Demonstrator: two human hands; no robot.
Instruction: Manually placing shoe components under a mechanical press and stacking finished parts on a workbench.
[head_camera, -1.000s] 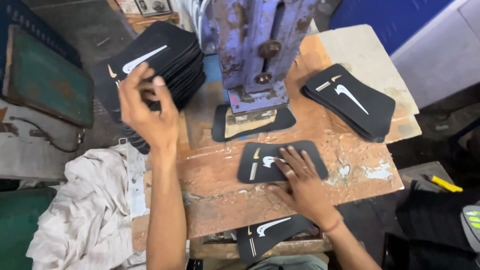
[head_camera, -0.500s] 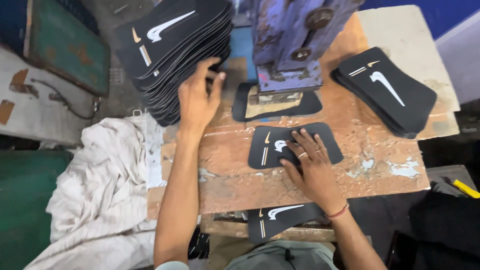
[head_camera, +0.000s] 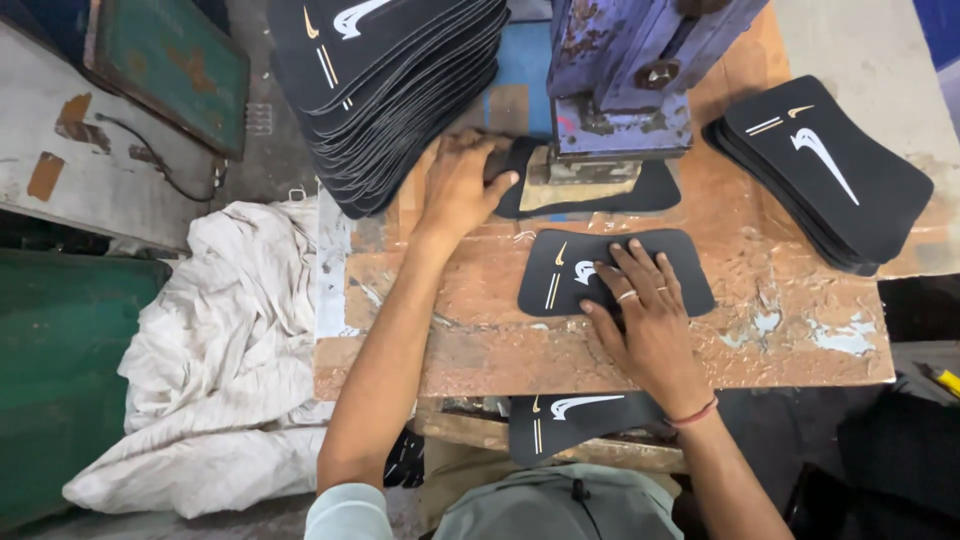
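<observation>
My left hand (head_camera: 462, 185) grips the left end of a black flat piece (head_camera: 655, 192) that lies under the blue press (head_camera: 625, 75). My right hand (head_camera: 645, 305) rests flat, fingers spread, on another black piece (head_camera: 555, 275) with a white curved mark and gold stripes, lying on the worn wooden table (head_camera: 450, 300). A tall stack of like black pieces (head_camera: 395, 80) stands at the far left, close to my left hand. A smaller stack (head_camera: 825, 170) sits at the right. One more black piece (head_camera: 570, 420) hangs below the table's near edge.
A crumpled white cloth (head_camera: 230, 370) lies left of the table. A green board (head_camera: 170, 70) and a green bin (head_camera: 55, 370) are farther left. A yellow tool (head_camera: 940, 378) shows at the right edge. Dark material lies at lower right.
My left hand moved from the tall stack down to the piece under the press. My right hand stayed on the piece on the table. The view shifted closer.
</observation>
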